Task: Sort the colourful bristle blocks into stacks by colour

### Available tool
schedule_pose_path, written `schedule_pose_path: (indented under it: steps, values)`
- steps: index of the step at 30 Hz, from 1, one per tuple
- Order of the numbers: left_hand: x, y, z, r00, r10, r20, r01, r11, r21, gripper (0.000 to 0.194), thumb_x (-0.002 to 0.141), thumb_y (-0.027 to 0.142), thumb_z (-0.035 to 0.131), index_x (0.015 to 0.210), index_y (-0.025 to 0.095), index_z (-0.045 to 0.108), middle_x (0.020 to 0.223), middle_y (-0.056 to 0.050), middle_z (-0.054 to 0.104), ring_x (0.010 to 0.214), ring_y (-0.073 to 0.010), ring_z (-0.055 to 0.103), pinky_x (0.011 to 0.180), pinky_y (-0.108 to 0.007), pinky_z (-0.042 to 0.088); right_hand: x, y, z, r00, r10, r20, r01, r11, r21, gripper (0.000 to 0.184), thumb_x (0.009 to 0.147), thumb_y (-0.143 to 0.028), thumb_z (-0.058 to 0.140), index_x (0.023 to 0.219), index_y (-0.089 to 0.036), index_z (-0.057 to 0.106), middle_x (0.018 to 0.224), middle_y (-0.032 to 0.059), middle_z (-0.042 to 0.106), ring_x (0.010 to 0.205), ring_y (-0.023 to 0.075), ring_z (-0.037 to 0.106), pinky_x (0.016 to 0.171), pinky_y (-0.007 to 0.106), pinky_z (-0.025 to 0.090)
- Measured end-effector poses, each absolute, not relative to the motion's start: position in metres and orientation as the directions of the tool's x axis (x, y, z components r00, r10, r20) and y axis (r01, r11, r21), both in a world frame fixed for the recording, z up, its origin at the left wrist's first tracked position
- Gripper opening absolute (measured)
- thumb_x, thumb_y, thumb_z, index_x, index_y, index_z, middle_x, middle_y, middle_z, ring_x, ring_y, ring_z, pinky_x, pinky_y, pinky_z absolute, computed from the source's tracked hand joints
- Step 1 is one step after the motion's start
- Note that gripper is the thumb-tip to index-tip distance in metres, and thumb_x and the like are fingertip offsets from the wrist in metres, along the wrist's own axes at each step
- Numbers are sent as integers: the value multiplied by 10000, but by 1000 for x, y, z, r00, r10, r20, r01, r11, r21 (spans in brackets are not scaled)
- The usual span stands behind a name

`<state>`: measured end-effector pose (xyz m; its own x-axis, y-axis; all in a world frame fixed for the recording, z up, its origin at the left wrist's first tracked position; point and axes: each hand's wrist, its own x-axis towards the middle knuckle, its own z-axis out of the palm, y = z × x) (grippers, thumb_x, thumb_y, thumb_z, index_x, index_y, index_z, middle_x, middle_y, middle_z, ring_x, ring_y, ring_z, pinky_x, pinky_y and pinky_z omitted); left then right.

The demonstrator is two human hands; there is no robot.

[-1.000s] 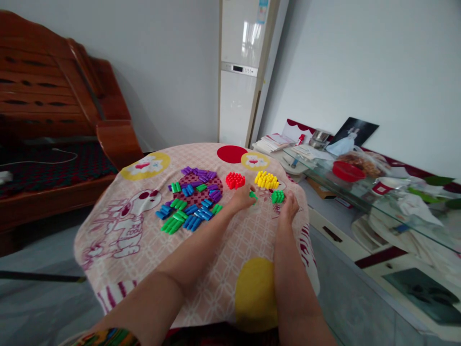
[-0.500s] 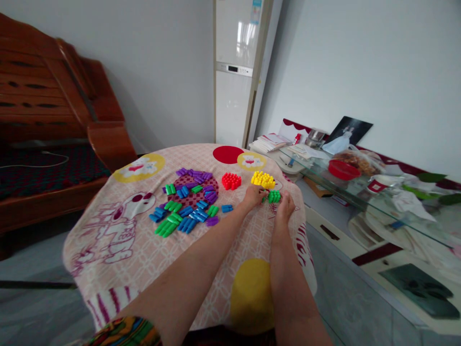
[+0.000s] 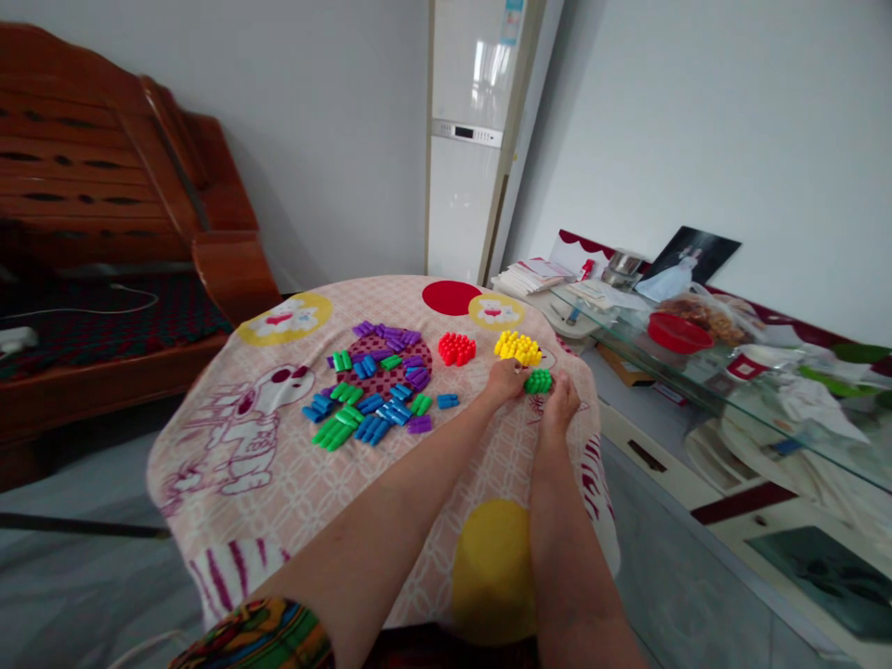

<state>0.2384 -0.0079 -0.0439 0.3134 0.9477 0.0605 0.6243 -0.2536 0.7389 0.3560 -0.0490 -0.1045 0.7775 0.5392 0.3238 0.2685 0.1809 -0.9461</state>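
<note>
A small cluster of green toy blocks [image 3: 538, 381] stands on the cloth-covered table, between my two hands. My left hand [image 3: 505, 381] is at its left side, fingers closed against its edge; the fingertips are partly hidden. On the right side, my right hand [image 3: 560, 401] holds the cluster with curled fingers. Just behind is a block of yellow pieces [image 3: 518, 347] standing on end. A group of red pieces [image 3: 457, 349] stands upright to the left of the yellow one.
Loose purple blocks [image 3: 390, 334], blue blocks [image 3: 373, 428] and green blocks [image 3: 337, 433] lie scattered left of my arms on the patterned tablecloth [image 3: 299, 502]. A glass-topped cabinet [image 3: 697, 390] with a red bowl [image 3: 679, 333] stands at right, a wooden bench [image 3: 229, 269] at left.
My left hand has moved right with a green block, from below the red pieces to the green cluster. My right hand stays at the cluster. The camera view has shifted slightly.
</note>
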Motion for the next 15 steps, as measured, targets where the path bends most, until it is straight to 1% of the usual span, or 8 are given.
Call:
schedule_pose_path:
  steps: [4, 7, 9, 11, 13, 15]
  values:
    - [207, -13, -35, 332, 937, 104, 600, -295, 743, 353, 878, 246, 607, 1190, 100, 683, 1036, -128, 756, 882, -189, 709, 789, -261, 523, 356, -49, -106, 780, 534, 326, 272, 179, -945, 552, 858, -519, 402, 1045, -105, 716, 1007, 133, 735, 986, 242, 645, 860, 351, 508]
    - [168, -14, -25, 347, 923, 168, 613, -359, 704, 335, 865, 212, 600, 1172, 114, 693, 1047, -106, 754, 871, -174, 705, 804, -251, 523, 357, -50, -107, 776, 538, 328, 272, 183, -945, 547, 859, -508, 404, 1052, -99, 711, 997, 135, 730, 978, 244, 647, 841, 350, 513]
    - [133, -13, -17, 340, 918, 204, 666, -388, 637, 316, 842, 201, 616, 1135, 130, 713, 1067, -96, 749, 919, -185, 697, 842, -256, 516, 356, -51, -106, 774, 542, 327, 273, 180, -945, 547, 858, -511, 408, 1053, -98, 708, 1005, 138, 726, 986, 248, 646, 839, 354, 514]
    - [93, -13, -10, 296, 934, 203, 758, -358, 545, 309, 832, 210, 609, 1112, 147, 723, 1035, -89, 752, 942, -209, 692, 863, -281, 514, 356, -52, -105, 772, 545, 327, 274, 179, -945, 547, 858, -518, 410, 1044, -98, 707, 997, 136, 724, 986, 251, 644, 831, 357, 516]
    - [52, -14, -7, 202, 957, 209, 859, -276, 431, 330, 825, 228, 603, 1127, 161, 718, 1096, -100, 739, 1032, -245, 670, 917, -315, 499, 355, -53, -102, 773, 547, 322, 270, 175, -947, 538, 858, -522, 414, 1027, -105, 709, 965, 124, 724, 972, 251, 645, 819, 357, 517]
    - [13, -17, -8, 94, 982, 161, 940, -141, 311, 356, 783, 246, 640, 1126, 188, 715, 1178, -111, 715, 1130, -287, 630, 963, -349, 478, 353, -55, -98, 777, 550, 307, 260, 165, -952, 517, 854, -521, 425, 996, -115, 712, 914, 107, 723, 946, 249, 646, 802, 353, 516]
